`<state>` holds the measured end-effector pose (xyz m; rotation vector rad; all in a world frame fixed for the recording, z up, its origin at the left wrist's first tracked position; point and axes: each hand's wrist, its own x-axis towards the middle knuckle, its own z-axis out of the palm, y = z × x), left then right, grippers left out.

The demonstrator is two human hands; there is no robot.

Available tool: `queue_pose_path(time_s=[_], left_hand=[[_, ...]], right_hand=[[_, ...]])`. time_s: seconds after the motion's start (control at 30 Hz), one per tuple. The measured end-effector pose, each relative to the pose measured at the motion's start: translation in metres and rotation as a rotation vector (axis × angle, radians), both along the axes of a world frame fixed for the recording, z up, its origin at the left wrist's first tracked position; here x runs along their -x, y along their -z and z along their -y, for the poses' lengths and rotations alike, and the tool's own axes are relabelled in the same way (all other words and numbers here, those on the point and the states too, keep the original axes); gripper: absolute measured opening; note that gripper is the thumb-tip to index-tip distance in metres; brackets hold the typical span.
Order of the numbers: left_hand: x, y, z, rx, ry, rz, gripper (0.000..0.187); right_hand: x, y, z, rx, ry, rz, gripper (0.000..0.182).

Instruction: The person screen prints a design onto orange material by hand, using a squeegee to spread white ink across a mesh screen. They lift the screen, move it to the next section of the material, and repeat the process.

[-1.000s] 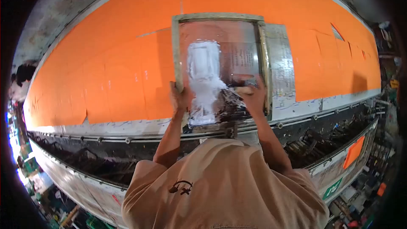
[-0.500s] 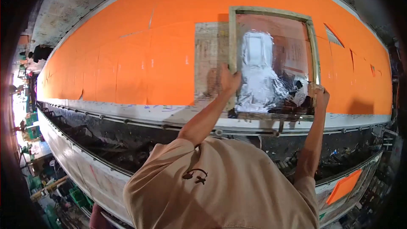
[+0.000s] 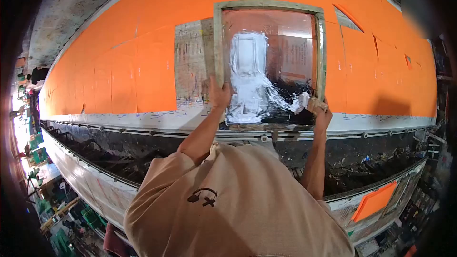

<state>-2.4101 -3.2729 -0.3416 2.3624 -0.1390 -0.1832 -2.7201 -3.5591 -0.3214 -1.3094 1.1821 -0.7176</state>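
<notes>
Head view: a wooden frame [image 3: 269, 4] runs longest up-picture, left hand [image 3: 220, 96] closed on it, right hand [image 3: 324, 115] curled round a tan block [image 3: 314, 105]; orange sheets [image 3: 112, 74] cover the table [image 3: 159, 120], grey floor [image 3: 66, 28] upper left.

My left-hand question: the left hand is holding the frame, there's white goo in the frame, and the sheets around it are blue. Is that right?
Not quite: the sheets are orange, not blue, as the head view shows. The left hand is holding the frame, and there's white goo in it.
</notes>
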Motion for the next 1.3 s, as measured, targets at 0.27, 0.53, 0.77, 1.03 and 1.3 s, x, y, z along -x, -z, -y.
queue_pose_path(time_s=[0.27, 0.53, 0.77, 1.03, 1.3], left_hand=[[-0.015, -0.007, -0.029, -0.275, 0.170, 0.067, 0.064], [-0.016, -0.001, -0.027, -0.195, 0.157, 0.139, 0.055], [-0.025, -0.011, -0.027, -0.174, 0.131, 0.019, 0.053], [-0.034, -0.012, -0.023, -0.180, 0.122, 0.014, 0.056], [-0.029, -0.016, -0.020, -0.152, 0.083, 0.088, 0.051]], right_hand=[[-0.029, -0.017, -0.032, -0.031, -0.009, -0.060, 0.071], [-0.041, 0.008, -0.043, 0.034, -0.064, -0.173, 0.056], [-0.231, -0.064, -0.099, 0.653, -1.114, -0.664, 0.015], [-0.326, -0.002, -0.112, 1.063, -0.905, -0.603, 0.027], [-0.302, -0.056, -0.084, 0.597, -1.233, -0.688, 0.029]])
